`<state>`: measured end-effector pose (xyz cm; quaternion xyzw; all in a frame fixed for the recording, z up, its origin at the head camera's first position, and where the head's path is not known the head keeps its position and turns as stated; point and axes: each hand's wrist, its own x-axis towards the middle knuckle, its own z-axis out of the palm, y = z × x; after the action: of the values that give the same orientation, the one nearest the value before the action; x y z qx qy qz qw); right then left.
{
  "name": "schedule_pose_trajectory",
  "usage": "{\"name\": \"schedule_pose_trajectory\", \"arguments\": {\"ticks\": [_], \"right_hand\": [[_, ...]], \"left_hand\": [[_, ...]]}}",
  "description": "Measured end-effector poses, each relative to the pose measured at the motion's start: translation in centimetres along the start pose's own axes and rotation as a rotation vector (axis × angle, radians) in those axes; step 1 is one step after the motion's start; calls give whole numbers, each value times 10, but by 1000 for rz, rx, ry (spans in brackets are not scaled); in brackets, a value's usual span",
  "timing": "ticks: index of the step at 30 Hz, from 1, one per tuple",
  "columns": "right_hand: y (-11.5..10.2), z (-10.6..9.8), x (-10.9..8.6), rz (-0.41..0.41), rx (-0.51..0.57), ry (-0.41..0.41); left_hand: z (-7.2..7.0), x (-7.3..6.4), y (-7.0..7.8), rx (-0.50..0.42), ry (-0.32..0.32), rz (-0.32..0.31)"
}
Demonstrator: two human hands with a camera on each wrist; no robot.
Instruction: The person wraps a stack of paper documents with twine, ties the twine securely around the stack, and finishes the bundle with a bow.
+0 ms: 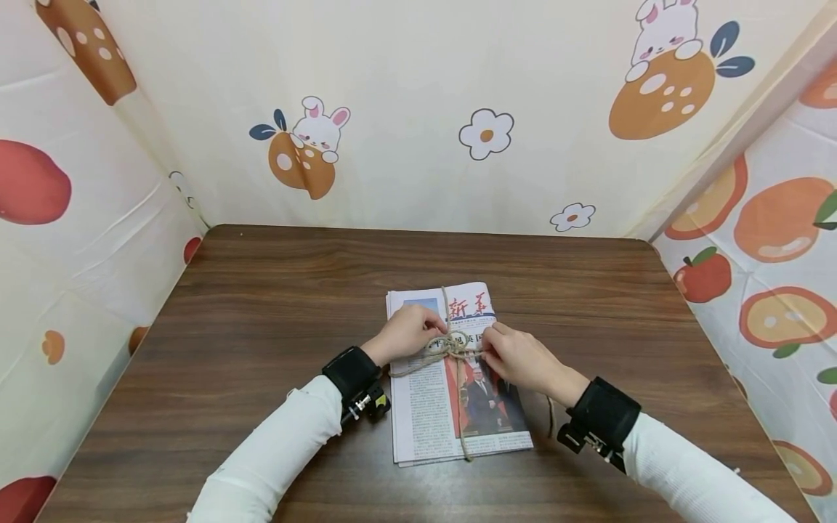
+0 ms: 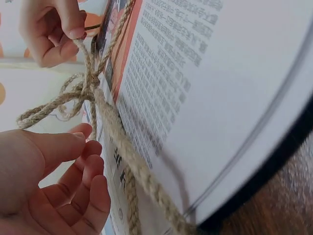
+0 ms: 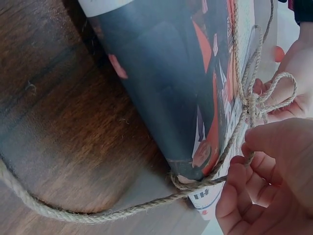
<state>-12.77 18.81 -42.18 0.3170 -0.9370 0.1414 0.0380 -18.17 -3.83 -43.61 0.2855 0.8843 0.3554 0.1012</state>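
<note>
A folded stack of newspapers (image 1: pixel 423 425) lies on the table, tied crosswise with jute twine (image 2: pixel 139 164). On top of the stack, the twine meets in a knot with a loop (image 3: pixel 282 103) standing up from it. My left hand (image 1: pixel 407 333) is just left of the knot. In the left wrist view its fingers are loosely bent beside the loop, with no twine seen between them. My right hand (image 1: pixel 523 357) pinches a strand of the twine between thumb and forefinger, right of the knot. Part of the knot's far side is hidden.
A long twine tail (image 3: pixel 105 215) hangs off the stack's right side onto the brown wood table (image 1: pixel 275 312). White printed cloth (image 1: pixel 405 189) closes off the back and both sides. Black camera straps (image 1: pixel 353 374) sit on both wrists.
</note>
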Motion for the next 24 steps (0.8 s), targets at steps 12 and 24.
{"name": "schedule_pose_trajectory", "arguments": {"ticks": [12, 24], "right_hand": [[-4, 3, 7, -16, 21, 52], [-10, 7, 18, 43, 20, 27]], "left_hand": [[4, 0, 3, -70, 26, 40], [5, 0, 9, -113, -30, 41]]}}
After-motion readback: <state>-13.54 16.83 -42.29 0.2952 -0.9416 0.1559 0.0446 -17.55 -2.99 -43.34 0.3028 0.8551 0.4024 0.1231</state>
